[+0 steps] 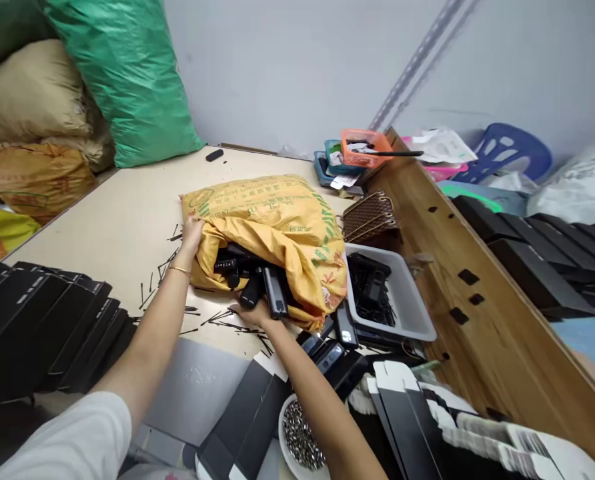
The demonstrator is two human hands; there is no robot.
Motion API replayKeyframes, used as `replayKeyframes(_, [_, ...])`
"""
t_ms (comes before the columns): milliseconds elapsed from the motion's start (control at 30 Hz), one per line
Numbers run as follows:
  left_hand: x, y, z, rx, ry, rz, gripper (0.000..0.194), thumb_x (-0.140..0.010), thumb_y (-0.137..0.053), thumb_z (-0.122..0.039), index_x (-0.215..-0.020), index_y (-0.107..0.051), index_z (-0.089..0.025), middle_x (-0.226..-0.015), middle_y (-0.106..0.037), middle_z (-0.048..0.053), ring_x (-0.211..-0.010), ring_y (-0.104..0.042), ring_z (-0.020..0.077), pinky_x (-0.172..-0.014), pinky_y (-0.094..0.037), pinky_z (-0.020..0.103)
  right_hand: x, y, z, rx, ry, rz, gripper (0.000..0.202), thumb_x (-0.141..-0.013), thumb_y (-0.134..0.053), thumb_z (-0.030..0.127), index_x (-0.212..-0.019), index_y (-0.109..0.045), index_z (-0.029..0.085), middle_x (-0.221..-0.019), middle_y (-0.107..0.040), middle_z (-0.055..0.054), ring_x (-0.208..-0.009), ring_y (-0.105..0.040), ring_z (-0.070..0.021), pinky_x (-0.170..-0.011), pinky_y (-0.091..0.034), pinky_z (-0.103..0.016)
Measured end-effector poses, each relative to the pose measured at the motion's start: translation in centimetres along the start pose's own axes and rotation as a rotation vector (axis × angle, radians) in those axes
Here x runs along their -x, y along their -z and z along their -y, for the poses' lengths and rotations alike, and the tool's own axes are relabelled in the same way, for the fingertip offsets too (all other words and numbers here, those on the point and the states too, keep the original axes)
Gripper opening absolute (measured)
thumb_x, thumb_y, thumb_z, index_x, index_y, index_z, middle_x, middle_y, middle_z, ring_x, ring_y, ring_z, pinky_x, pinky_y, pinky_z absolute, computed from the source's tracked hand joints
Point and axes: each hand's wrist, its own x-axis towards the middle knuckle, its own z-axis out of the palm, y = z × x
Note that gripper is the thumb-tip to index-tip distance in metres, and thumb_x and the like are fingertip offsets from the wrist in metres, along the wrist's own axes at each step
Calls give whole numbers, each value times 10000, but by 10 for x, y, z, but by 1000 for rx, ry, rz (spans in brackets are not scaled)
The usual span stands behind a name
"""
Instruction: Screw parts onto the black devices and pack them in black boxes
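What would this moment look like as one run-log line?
left hand: grips sack edge | right hand: at sack mouth, under black devices | bowl: holds small metal parts

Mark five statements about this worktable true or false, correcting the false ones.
1. The left hand grips the yellow printed woven sack. True.
2. A thin gold bracelet circles the right wrist. False: the bracelet is on the left wrist.
3. The round white bowl holds small silver metal parts. True.
4. The rectangular grey plastic tub is empty. False: black items lie in the tub.
5. Black objects show at the sack's open mouth. True.
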Motion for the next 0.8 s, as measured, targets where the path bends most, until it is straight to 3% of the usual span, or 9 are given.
replayKeyframes(133, [39, -11, -12, -571, -322, -198, 473, -699, -518, -64, -1162, -521, -160, -1318, -431, 178, -1297, -336, 337, -1055, -284, 511, 16, 24, 14, 12, 67, 100, 325, -765, -597, 291, -1067, -683, 208, -1058, -680, -124, -983, -624, -279, -855, -476, -332])
replayKeyframes(200, [71, -9, -3, -844, -511, -136, 444, -781, -451, -97, -1218, -489, -162, -1263, -479, 177, -1249, -407, 318, -1036, -329, 489, 28, 41, 16, 23, 100, 145, 272, -775, -591, 311, -981, -700, 171, -980, -694, -140, -914, -643, -271, -809, -490, -329])
replayKeyframes(267, [94, -7, 16, -967, -580, 23, 492, -836, -460, -216, -1320, -404, -153, -1300, -467, 180, -1261, -401, 318, -1053, -323, 479, 38, 60, 9, 46, 98, 70, 299, -855, -479, 332, -991, -680, 156, -991, -683, -148, -932, -632, -272, -821, -482, -357])
replayKeyframes(333, [101, -8, 37, -1084, -528, 104, 726, -809, -543, -417, -1424, -252, -162, -1453, -291, 198, -1352, -235, 393, -1071, -242, 571, 40, 77, -8, 111, 36, -204, 367, -908, -377, 311, -1142, -601, 138, -1165, -610, -175, -1096, -552, -289, -930, -418, -414])
replayKeyframes(400, [95, -13, 54, -1179, -435, 144, 950, -718, -612, -567, -1464, -141, -216, -1532, -68, 185, -1376, -47, 470, -1030, -166, 678, 32, 89, -33, 218, -73, -511, 490, -891, -437, 332, -1321, -438, 97, -1381, -421, -213, -1285, -360, -339, -1040, -280, -500])
replayKeyframes(500, [85, -20, 67, -1237, -428, 200, 972, -687, -651, -569, -1461, -126, -301, -1546, 35, 150, -1378, 27, 471, -1010, -137, 706, 1, 103, -81, 322, -197, -602, 764, -821, -564, 393, -1438, -219, 101, -1505, -153, -230, -1371, -97, -420, -1022, -121, -661])
replayKeyframes(567, [87, -19, 76, -1258, -481, 170, 826, -760, -623, -469, -1443, -172, -363, -1552, 21, 110, -1390, 42, 439, -1017, -119, 703, -24, 116, -113, 254, -307, -665, 792, -814, -571, 382, -1447, -176, 116, -1502, -100, -264, -1370, -84, -427, -983, -118, -699])
replayKeyframes(633, [92, -13, 90, -1257, -465, 92, 683, -819, -564, -402, -1417, -233, -408, -1553, 18, 85, -1391, 55, 435, -994, -117, 729, -46, 135, -138, -4, -464, -782, 714, -813, -548, 325, -1416, -252, 83, -1447, -228, -303, -1333, -203, -438, -970, -170, -685])
replayKeyframes(800, [77, -3, 131, -1044, -290, 21, 670, -823, -538, -438, -1426, -281, -302, -1530, 21, 165, -1393, -54, 427, -1029, -238, 640, -78, 181, -155, -462, -374, -901, 410, -809, -459, 256, -1113, -567, 3, -1145, -562, -294, -1122, -501, -362, -960, -344, -506])
